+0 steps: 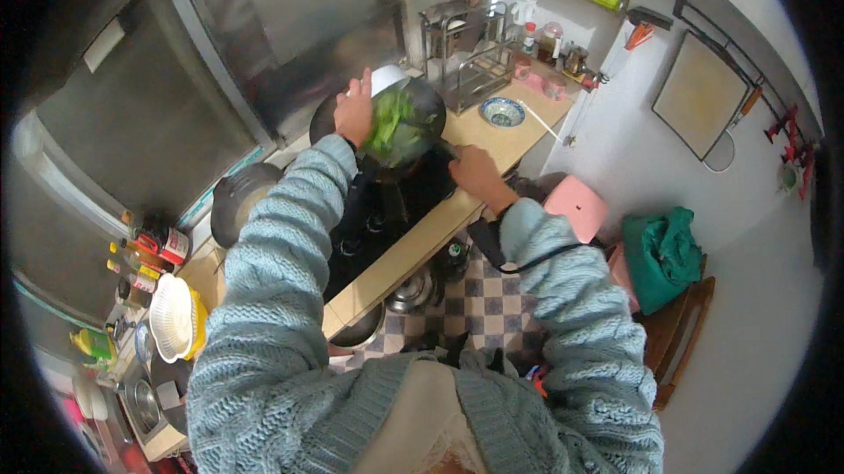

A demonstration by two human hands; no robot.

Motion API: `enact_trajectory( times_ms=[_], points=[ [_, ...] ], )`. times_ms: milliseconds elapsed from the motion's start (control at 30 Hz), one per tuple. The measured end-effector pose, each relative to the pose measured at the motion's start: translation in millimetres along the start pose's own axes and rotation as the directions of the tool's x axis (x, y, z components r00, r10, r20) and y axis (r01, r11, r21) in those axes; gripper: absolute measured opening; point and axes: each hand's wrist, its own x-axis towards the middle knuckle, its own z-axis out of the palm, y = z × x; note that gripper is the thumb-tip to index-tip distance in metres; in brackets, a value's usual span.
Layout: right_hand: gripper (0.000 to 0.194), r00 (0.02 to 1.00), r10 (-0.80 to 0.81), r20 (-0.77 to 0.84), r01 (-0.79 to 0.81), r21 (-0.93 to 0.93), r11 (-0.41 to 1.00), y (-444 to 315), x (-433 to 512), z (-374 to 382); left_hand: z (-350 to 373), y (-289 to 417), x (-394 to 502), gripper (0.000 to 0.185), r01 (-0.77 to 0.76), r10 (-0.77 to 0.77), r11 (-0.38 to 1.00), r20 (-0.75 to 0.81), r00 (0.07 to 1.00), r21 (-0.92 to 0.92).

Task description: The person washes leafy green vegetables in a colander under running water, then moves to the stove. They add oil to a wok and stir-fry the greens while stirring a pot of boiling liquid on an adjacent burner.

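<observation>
Blurred green leafy vegetables (394, 121) are in a dark wok (432, 104) over the black gas hob (349, 263). My left hand (355, 110) is at the wok's far left side, holding a white bowl (389, 78) tilted by its rim. At the near right of the wok, my right hand (476, 170) is closed around what looks like the wok's handle, mostly hidden by the fingers. To the right, a blue-and-white patterned bowl (502, 112) rests on the counter.
A second pan (244, 200) stands left of the hob, near sauce bottles (135, 259) and a white plastic basket (173, 319). A metal rack (471, 72) with knives stands at the back. Below right are a pink bin (577, 207) and a green bag (659, 259).
</observation>
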Motion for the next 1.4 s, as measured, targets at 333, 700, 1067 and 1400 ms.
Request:
enact_trajectory(
  times_ms=[333,700,1067,1400],
  points=[
    [0.020,0.999,-0.032,0.018,0.036,-0.281,0.959,-11.0,-21.1,-20.4,-41.2,-25.2,8.6,0.080,0.055,-0.053,0.998,-0.243,0.969,0.001],
    [0.028,1.000,0.008,-0.017,-0.004,0.223,0.975,28.3,-35.0,-36.0,-128.3,-72.2,-35.0,0.058,0.384,-0.615,0.114,0.239,0.752,-0.916],
    [0.020,0.931,-0.366,0.019,0.366,-0.094,0.926,0.1,61.1,36.9,-290.5,-165.2,-215.0,0.030,0.122,-0.758,-0.315,0.327,0.565,-0.941],
    [0.028,0.807,-0.245,0.538,0.323,-0.055,0.945,10.7,130.1,57.7,-335.4,-381.8,-547.5,0.034,0.393,-0.997,0.034,-0.004,0.075,-0.919]
  ],
)
